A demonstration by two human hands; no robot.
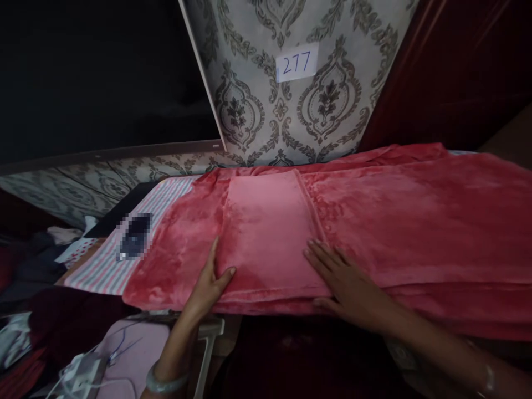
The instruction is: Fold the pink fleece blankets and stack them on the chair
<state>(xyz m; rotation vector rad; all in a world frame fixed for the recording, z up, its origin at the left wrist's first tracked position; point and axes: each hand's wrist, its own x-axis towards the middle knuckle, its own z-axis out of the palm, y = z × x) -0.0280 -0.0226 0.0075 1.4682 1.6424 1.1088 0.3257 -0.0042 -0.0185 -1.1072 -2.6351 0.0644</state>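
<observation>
Dim; palest light on the pink cloth (266, 221) between my fingers (326, 257); near-black shadow below them; faint sheen on the red panel (449, 77) up-right of them; pixelated dark object (135, 237) to their left; wide-angle stretch at edges.

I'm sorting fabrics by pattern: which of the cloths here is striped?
The striped cloth at the picture's left, partly covered by the reddish plush fabric; its pink, white and bluish bands set it apart, as the plush shows none.

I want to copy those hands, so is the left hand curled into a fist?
No, the left hand is open, its thumb spread away from the fingers near the pale pink cloth.
</observation>
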